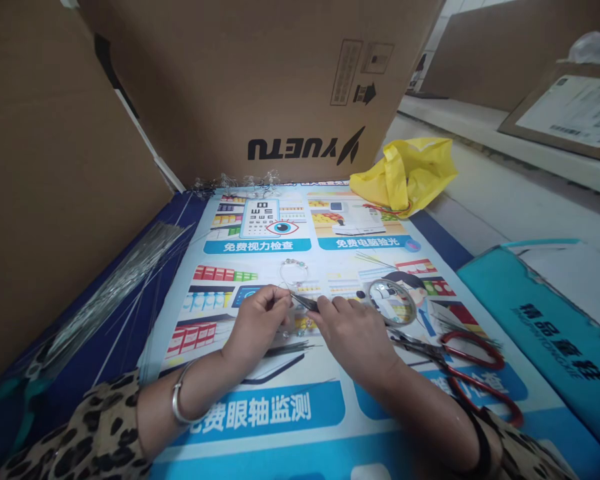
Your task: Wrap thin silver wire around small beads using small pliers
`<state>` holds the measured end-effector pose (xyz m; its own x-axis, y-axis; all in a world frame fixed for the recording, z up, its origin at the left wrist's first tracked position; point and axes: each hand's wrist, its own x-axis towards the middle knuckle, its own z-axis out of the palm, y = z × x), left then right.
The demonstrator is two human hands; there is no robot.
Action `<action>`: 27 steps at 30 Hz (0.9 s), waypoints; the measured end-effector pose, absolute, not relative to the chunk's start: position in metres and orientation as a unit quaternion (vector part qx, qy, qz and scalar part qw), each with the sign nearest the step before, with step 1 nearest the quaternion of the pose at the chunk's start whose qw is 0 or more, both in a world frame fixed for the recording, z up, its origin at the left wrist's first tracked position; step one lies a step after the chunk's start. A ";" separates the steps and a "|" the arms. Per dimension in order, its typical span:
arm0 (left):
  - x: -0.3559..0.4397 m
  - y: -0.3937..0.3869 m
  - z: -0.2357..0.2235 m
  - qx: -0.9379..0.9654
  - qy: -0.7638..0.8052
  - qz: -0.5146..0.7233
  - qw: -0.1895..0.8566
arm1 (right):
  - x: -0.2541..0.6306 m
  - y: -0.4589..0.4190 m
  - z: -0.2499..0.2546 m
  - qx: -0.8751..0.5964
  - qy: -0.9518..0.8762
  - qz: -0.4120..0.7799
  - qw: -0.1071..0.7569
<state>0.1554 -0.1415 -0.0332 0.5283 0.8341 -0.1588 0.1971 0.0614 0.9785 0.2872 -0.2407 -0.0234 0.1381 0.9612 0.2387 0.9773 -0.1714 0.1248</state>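
Dim, soft, diffuse light, cardboard box in dull shade, printed poster brighter, lower left corner darkest, green handles there murky and soft-edged, faint glint on the silver bangle, wide-angle stretching toward the edges

Wires and scissors suggest a craft workspace.

Brown cardboard panels stood like walls across the upper left and the upper middle. In the upper right, a white ledge ran below pale wall tiles. The light was rather dim.
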 end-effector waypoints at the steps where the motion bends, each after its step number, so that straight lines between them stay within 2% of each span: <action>1: 0.155 -0.141 -0.033 0.635 0.410 0.264 0.599 | 0.287 -0.240 -0.023 -0.757 -0.642 -0.118 0.031; 8: 0.155 -0.140 -0.033 0.656 0.411 0.273 0.571 | 0.288 -0.237 -0.019 -0.778 -0.626 -0.017 0.049; 15: 0.155 -0.140 -0.032 0.680 0.403 0.273 0.548 | 0.293 -0.236 -0.021 -0.774 -0.628 0.033 0.075; 23: 0.154 -0.133 -0.025 0.648 0.400 0.214 0.612 | 0.303 -0.239 -0.036 -0.758 -0.638 -0.021 0.134; 27: 0.151 -0.130 -0.027 0.611 0.359 0.197 0.678 | 0.311 -0.240 -0.042 -0.753 -0.636 -0.020 0.168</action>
<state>0.1505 -0.1298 -0.0274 0.6651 0.7048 -0.2467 0.1718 0.1772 0.9691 0.3109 -0.2398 -0.0425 0.1897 0.9512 0.2434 0.9647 -0.1344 -0.2267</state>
